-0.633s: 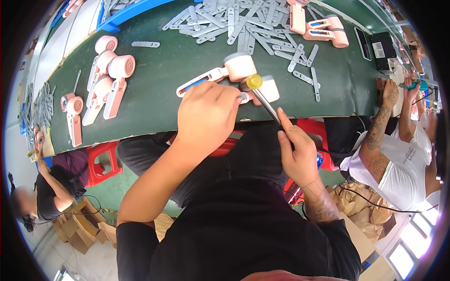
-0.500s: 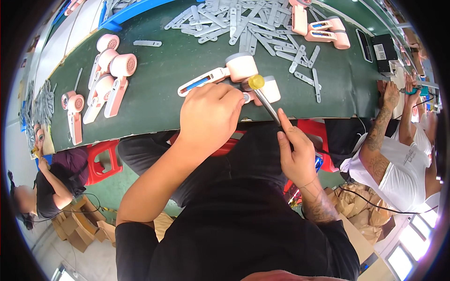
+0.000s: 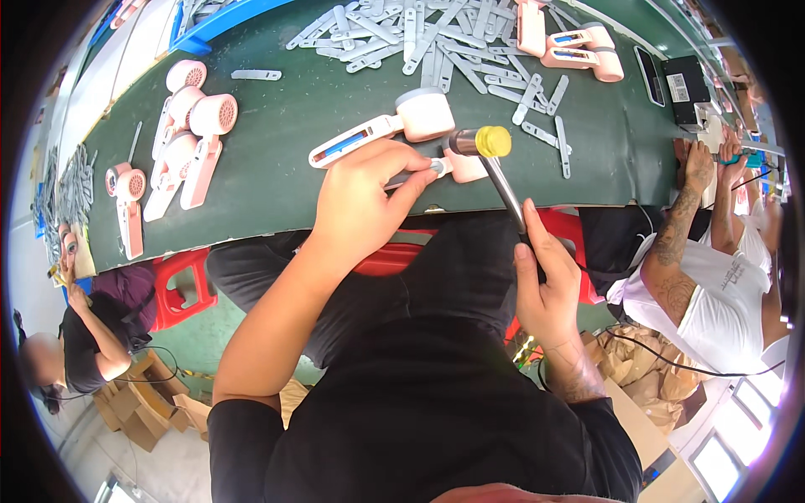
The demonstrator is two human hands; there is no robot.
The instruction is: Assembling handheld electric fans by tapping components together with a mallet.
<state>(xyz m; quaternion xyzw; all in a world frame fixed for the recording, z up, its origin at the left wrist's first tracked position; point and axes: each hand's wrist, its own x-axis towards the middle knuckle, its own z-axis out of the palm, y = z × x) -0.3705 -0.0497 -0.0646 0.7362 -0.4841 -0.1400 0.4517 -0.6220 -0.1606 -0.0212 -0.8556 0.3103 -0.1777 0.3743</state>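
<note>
My left hand (image 3: 360, 189) is closed at the table's near edge, thumb and fingertips pinching a grey strip (image 3: 402, 178). The strip's rounded end lies against the neck of a pink handheld fan (image 3: 466, 168); the rest of that fan is hidden by my hand. In my right hand (image 3: 549, 281) is a small mallet (image 3: 503, 184) with a yellow face, gripped by its dark handle. Its head hovers over the fan, partly covering it. Just beyond my left hand lies another pink handheld fan (image 3: 426, 117), its handle open with a blue part inside.
Grey strips (image 3: 436, 42) are heaped at the back of the green table (image 3: 293, 105). Several pink fans (image 3: 201, 159) stand at left, others (image 3: 579, 54) at back right, near a phone (image 3: 650, 75) and black box (image 3: 689, 92). People sit on both sides.
The mallet has lifted and shifted right, away from the fan. My left fingers have changed their grip, so more of the grey strip shows.
</note>
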